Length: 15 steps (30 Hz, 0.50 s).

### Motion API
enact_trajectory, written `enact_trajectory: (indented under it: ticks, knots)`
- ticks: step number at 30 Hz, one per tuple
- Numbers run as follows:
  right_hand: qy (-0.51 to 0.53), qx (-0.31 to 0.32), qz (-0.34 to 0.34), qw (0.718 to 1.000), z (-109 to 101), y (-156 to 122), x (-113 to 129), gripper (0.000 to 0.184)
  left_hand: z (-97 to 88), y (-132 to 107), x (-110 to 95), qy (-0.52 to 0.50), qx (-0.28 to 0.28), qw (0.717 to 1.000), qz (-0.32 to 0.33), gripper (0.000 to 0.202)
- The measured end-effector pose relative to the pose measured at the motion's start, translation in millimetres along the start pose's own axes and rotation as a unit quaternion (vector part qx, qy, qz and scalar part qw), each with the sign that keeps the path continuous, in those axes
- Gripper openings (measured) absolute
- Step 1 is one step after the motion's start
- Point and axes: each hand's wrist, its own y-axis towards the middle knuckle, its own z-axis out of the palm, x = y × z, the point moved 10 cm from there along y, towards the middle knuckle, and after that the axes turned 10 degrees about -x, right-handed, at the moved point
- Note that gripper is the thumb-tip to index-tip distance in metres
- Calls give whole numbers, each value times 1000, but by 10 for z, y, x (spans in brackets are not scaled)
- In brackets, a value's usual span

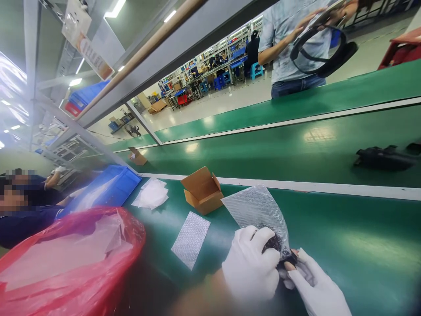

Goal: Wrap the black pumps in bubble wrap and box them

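White gloves cover both my hands. Fingers of my left hand [251, 261] are wrapped around a dark object [272, 242], partly inside a clear bubble wrap bag [259, 206]. At the bag's lower right end, my right hand [312, 281] pinches a black part, its thumb and fingertip bare at the tips. What the dark object is, I cannot make out, since fingers and plastic hide most of it. To the left lies a flat piece of bubble wrap [190, 239]. An open brown cardboard box [204, 193] stands just behind it on the green work surface [158, 254].
Left are a red plastic bag [131, 228] holding white sheets, a blue bin [118, 184] and white sheets [151, 193]. A small carton [137, 157] and black devices [384, 158] lie beyond the white rail [312, 184]. One person stands opposite; another sits at left.
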Motion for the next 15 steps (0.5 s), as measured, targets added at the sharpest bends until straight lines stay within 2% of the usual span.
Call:
enact_trajectory:
  ticks: [3, 6, 10, 13, 15]
  knots:
    - [113, -14, 31, 993, 8, 8, -26, 70, 97, 31, -34, 37, 43, 998, 24, 11]
    - [98, -22, -2, 995, -25, 17, -11, 78, 177, 86, -145, 21, 58, 997, 54, 14]
    - [6, -50, -36, 998, -128, 51, -98, 70, 283, 154, -355, -69, 67, 989, 108, 17]
    - [2, -53, -50, 997, -138, 67, -126, 68, 318, 168, -352, -80, 64, 990, 101, 18]
    - [0, -57, -78, 995, -115, 78, -86, 60, 331, 129, -370, -88, 58, 989, 102, 19]
